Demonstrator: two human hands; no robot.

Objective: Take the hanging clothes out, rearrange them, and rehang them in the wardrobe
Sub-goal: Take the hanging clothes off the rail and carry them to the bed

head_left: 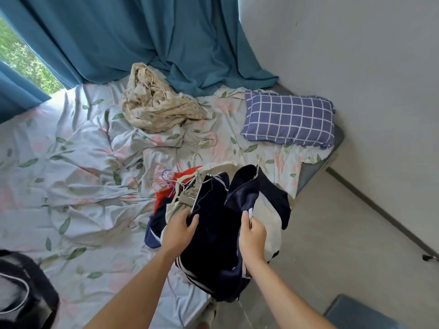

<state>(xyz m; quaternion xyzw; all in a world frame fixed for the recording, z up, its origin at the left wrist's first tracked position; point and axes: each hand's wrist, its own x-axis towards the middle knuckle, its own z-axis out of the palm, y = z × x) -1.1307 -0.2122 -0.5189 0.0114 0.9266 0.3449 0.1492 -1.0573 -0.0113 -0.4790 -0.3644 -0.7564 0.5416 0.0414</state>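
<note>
At five o'clock on the bed (71, 186), the navy garment (213, 224) is gripped by the left hand (178, 230) and right hand (251, 236), probably for sorting beside the hangers (175, 180).

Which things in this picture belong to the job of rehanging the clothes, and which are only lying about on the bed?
Part of the job:
- dark navy garment with white stripes, gripped by the left hand and the right hand
- beige garment on a hanger
- red garment
- bundle of thin wire hangers

Just lying about:
- purple checked pillow
- crumpled cream floral cloth
- teal curtain
</note>
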